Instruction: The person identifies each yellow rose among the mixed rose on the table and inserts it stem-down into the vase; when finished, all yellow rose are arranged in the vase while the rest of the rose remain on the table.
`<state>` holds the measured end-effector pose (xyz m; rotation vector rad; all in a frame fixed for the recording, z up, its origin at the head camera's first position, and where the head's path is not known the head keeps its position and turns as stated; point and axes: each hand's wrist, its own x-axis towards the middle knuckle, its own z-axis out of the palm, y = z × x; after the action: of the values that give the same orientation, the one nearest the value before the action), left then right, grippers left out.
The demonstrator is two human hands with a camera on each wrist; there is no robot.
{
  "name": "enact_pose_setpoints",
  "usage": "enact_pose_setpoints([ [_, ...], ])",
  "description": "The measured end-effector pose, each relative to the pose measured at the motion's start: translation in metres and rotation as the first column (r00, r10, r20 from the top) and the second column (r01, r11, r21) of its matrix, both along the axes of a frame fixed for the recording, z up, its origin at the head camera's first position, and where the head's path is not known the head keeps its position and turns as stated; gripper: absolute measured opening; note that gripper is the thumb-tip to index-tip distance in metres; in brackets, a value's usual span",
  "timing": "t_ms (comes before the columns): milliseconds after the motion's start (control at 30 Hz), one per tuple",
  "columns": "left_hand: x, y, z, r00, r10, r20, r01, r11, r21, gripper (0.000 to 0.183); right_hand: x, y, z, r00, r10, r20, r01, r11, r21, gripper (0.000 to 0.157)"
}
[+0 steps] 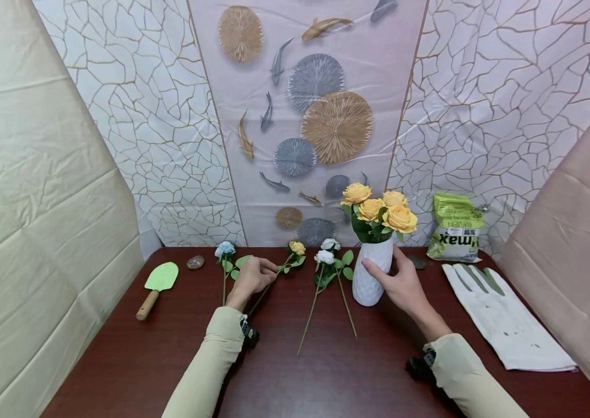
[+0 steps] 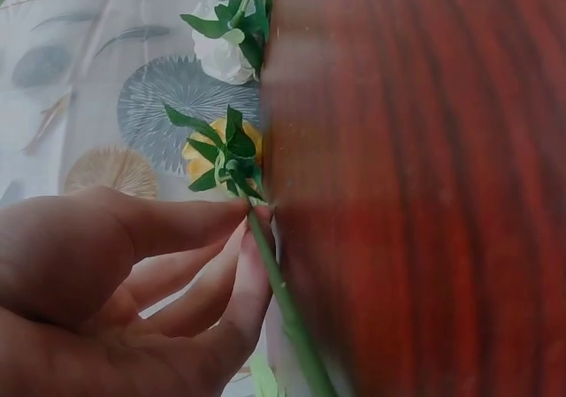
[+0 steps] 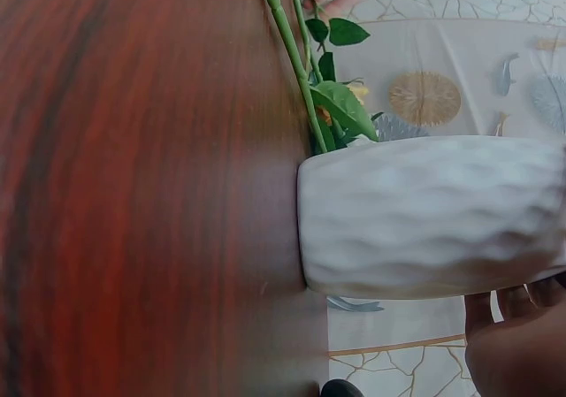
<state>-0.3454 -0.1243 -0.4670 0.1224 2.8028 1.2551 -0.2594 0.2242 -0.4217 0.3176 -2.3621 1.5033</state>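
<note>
My left hand (image 1: 254, 277) pinches the green stem (image 2: 287, 304) of a single yellow rose (image 1: 297, 248) between thumb and fingertips; the flower lies low over the table. My right hand (image 1: 403, 284) grips the side of a white textured vase (image 1: 369, 287), thumb in front. The vase stands upright on the table with several yellow roses (image 1: 371, 209) in it; its base shows in the right wrist view, the white wall (image 3: 424, 216) filling much of it. Between the hands lie two white roses (image 1: 324, 256) with long stems. A blue rose (image 1: 224, 249) lies just left of my left hand.
On the dark red table (image 1: 274, 377), a green trowel (image 1: 162, 277) with wooden handle and a stone (image 1: 195, 262) are at left. A dark stone (image 1: 417, 262), a green-white bag (image 1: 455, 229) and white gloves (image 1: 509, 319) lie at right. A patterned cloth wall stands behind.
</note>
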Motion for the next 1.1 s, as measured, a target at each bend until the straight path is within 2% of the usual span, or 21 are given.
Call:
enact_pose_setpoints([
  [133, 0.000, -0.003, -0.001, 0.999, -0.029, 0.026, 0.027, 0.998, 0.059, 0.019, -0.001, 0.000, 0.000, 1.000, -0.008, -0.010, 0.008, 1.000, 0.013, 0.052],
  [300, 0.001, -0.006, 0.000, 0.996, -0.067, 0.064, 0.054, 0.980, 0.192, 0.023, -0.001, 0.000, -0.001, 1.000, -0.018, -0.008, 0.018, 1.000, 0.023, 0.053],
  [500, 0.002, -0.005, 0.010, 0.995, -0.067, 0.068, 0.036, 0.919, 0.393, 0.023, -0.001, 0.000, -0.001, 1.000, -0.019, -0.005, 0.019, 0.999, 0.027, 0.054],
  [633, 0.002, -0.001, 0.017, 0.997, -0.061, 0.043, 0.033, 0.878, 0.477, 0.029, -0.001, -0.001, 0.000, 1.000, -0.019, -0.005, 0.019, 1.000, 0.025, 0.053],
  [733, 0.001, 0.003, 0.021, 0.999, -0.047, 0.013, 0.032, 0.827, 0.561, 0.032, 0.000, -0.001, 0.000, 1.000, -0.018, -0.005, 0.018, 1.000, 0.022, 0.053],
  [867, 0.000, 0.012, 0.026, 0.999, -0.008, -0.043, 0.035, 0.739, 0.673, 0.031, 0.001, -0.002, 0.001, 1.000, -0.016, 0.001, 0.016, 1.000, 0.021, 0.053],
  [933, 0.001, 0.016, 0.030, 0.997, 0.016, -0.073, 0.041, 0.703, 0.710, 0.031, 0.001, -0.002, 0.001, 1.000, -0.012, 0.004, 0.012, 1.000, 0.018, 0.052],
  [1033, 0.005, 0.024, 0.037, 0.991, 0.038, -0.128, 0.072, 0.654, 0.753, 0.031, 0.001, -0.001, 0.000, 1.000, -0.014, 0.005, 0.014, 1.000, 0.020, 0.052],
  [1100, 0.008, 0.030, 0.041, 0.986, 0.039, -0.162, 0.105, 0.611, 0.785, 0.030, 0.001, 0.000, -0.001, 1.000, -0.018, 0.005, 0.018, 1.000, 0.022, 0.052],
])
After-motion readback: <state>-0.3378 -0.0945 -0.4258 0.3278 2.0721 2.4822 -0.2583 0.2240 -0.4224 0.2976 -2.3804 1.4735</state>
